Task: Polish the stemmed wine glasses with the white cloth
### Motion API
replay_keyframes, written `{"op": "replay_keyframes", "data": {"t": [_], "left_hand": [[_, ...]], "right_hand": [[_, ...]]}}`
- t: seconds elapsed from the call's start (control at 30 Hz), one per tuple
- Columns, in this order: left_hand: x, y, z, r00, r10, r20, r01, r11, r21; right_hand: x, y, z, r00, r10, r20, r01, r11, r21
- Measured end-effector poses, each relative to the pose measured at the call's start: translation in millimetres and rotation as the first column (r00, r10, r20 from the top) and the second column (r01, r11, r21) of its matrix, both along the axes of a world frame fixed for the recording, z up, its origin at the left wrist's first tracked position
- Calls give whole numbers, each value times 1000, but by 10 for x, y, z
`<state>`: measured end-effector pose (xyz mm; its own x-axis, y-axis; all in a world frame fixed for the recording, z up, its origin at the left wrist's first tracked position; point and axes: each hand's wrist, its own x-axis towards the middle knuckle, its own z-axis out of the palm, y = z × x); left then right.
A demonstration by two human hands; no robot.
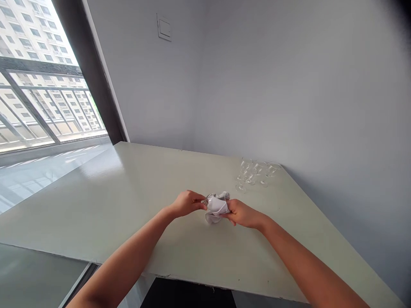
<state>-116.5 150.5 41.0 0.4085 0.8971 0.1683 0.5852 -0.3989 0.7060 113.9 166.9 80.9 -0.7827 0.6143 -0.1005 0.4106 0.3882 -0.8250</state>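
Observation:
A glass lies sideways above the table, its bowl largely hidden by a whitish cloth. My left hand pinches the narrow end of the glass, which sticks out of the cloth on the left. On the right, my right hand grips the cloth at the wide end, with some fingers hidden behind or inside it. Loose folds of cloth hang down just over the table top. Several clear stemmed glasses stand close together behind my right hand, toward the wall.
The pale glossy table reaches back to a grey wall with a light switch. Its front edge runs below my forearms. A window with a railing is at the left, and a dark object shows under the front edge.

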Motion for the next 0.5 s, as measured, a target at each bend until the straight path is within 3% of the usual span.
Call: {"op": "replay_keyframes", "data": {"t": [0.07,0.17,0.27,0.37,0.43,0.5], "left_hand": [[-13,-25,70,990,-86,108,112,961,-254],[-65,-11,112,986,-56,154,110,923,-370],[-141,53,62,992,118,33,-103,950,-295],[-159,104,-19,956,272,-112,-285,950,-124],[-118,106,-61,941,295,-166,-299,954,1],[-52,82,-93,944,262,-201,-244,964,109]], "right_hand": [[90,32,43,997,39,65,-54,966,252],[231,70,88,995,-12,103,-44,849,527],[347,57,158,986,-138,96,32,717,697],[315,-30,229,977,-187,99,20,545,838],[177,-104,228,980,-156,120,-34,467,883],[-22,-154,168,985,-106,138,-78,445,892]]}}
